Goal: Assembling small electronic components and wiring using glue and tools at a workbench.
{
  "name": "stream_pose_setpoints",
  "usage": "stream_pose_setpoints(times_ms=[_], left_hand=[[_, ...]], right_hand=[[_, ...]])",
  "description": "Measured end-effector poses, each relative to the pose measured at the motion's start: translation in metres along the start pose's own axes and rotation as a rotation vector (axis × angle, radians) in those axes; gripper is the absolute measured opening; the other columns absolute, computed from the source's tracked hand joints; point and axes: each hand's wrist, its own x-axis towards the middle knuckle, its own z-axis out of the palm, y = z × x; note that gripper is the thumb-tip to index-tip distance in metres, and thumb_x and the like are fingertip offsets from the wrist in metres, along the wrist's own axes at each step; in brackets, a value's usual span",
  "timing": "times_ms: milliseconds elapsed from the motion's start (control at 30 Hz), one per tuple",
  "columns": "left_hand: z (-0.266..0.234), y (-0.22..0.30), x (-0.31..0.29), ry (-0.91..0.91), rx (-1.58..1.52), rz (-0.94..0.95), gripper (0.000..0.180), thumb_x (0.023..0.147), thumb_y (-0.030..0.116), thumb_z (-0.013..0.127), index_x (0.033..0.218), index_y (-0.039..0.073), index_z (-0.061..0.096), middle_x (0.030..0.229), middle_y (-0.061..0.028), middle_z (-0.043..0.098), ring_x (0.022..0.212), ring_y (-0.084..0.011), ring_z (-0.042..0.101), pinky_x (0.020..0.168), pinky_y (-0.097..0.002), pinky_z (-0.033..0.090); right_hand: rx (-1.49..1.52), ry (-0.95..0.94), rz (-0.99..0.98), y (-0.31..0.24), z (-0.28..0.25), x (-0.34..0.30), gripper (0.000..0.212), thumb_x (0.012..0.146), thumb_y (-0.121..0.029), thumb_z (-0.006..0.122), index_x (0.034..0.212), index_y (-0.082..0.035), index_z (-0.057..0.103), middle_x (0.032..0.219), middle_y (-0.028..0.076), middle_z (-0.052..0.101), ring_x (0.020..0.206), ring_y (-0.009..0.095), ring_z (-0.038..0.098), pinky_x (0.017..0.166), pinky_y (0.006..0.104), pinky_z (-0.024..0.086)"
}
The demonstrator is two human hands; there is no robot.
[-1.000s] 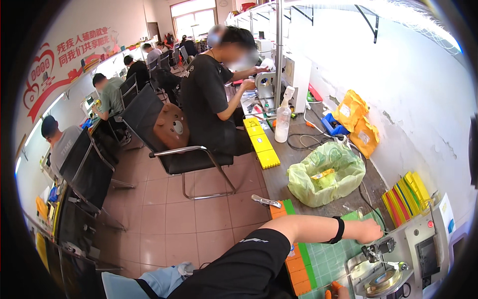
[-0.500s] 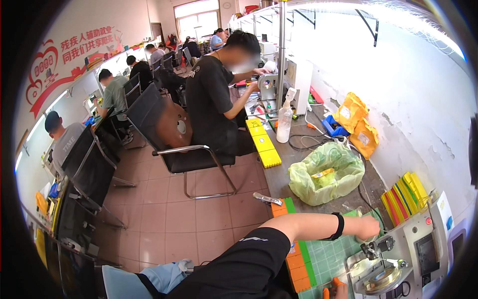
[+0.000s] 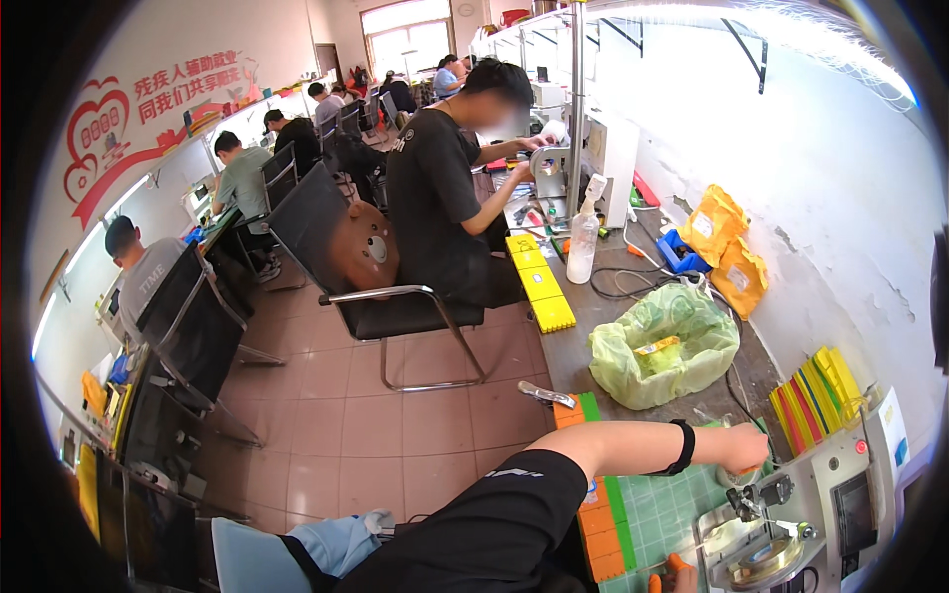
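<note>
My left arm, with a black band at the wrist, reaches across the green cutting mat. My left hand [image 3: 741,449] is closed at the mat's far right, over a small round clear container [image 3: 735,476]; what its fingers hold is hidden. At the lower edge only part of my right hand [image 3: 680,575] shows, with orange covers on the fingertips, bent by a thin pale strand [image 3: 682,553]. What it pinches is too small to name. Beside it stands a bench machine [image 3: 835,499] with a screen, a red button and a round metal plate [image 3: 766,565].
Orange and green strips [image 3: 603,524] edge the mat [image 3: 647,504]. Beyond are a bin lined with a light-green bag [image 3: 618,371], a clear pump bottle [image 3: 583,242], yellow blocks [image 3: 539,282] and upright yellow and red folders [image 3: 816,395]. A co-worker [image 3: 435,198] sits farther along the bench.
The whole view has shifted a little to the right. My left hand has drawn slightly nearer, and the round container beneath it now shows more. My right hand stays by the machine.
</note>
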Motion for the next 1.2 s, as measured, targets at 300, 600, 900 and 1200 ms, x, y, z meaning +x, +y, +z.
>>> stream_pose_setpoints(times_ms=[300,600,900,1200], left_hand=[[-0.003,0.002,0.002,-0.042,0.119,0.115,0.010,0.072,0.019,0.068,0.069,0.013,0.075,0.078,-0.0126,0.072,0.072,-0.0366,0.070,0.061,-0.0477,0.055],[-0.029,0.005,-0.008,-0.088,0.104,0.187,0.007,0.079,0.021,0.066,0.078,0.017,0.072,0.079,-0.0112,0.071,0.077,-0.0363,0.072,0.063,-0.0474,0.055],[-0.034,0.002,-0.013,-0.152,0.189,0.156,0.010,0.073,0.015,0.070,0.075,0.006,0.074,0.081,-0.0143,0.073,0.077,-0.0366,0.072,0.066,-0.0466,0.057],[-0.044,0.010,-0.009,-0.105,0.038,0.115,0.012,0.071,0.024,0.071,0.070,0.012,0.072,0.072,-0.0121,0.069,0.072,-0.0336,0.070,0.064,-0.0468,0.055]], right_hand=[[-0.025,0.010,-0.017,0.000,0.000,0.001,0.038,0.095,-0.013,0.067,0.131,-0.004,0.061,0.110,0.020,0.063,0.092,0.034,0.065,0.080,0.0414,0.054],[-0.033,0.008,-0.017,-0.005,-0.003,0.001,0.037,0.095,-0.012,0.067,0.131,-0.004,0.062,0.111,0.021,0.064,0.094,0.035,0.065,0.085,0.0424,0.053],[-0.012,0.000,-0.004,-0.009,-0.004,-0.003,0.036,0.096,-0.013,0.066,0.131,-0.003,0.061,0.110,0.020,0.064,0.095,0.036,0.065,0.085,0.0428,0.052],[-0.073,-0.023,0.113,-0.018,-0.013,-0.019,0.028,0.099,-0.010,0.062,0.125,0.000,0.060,0.117,0.023,0.065,0.101,0.034,0.065,0.089,0.0423,0.053]])
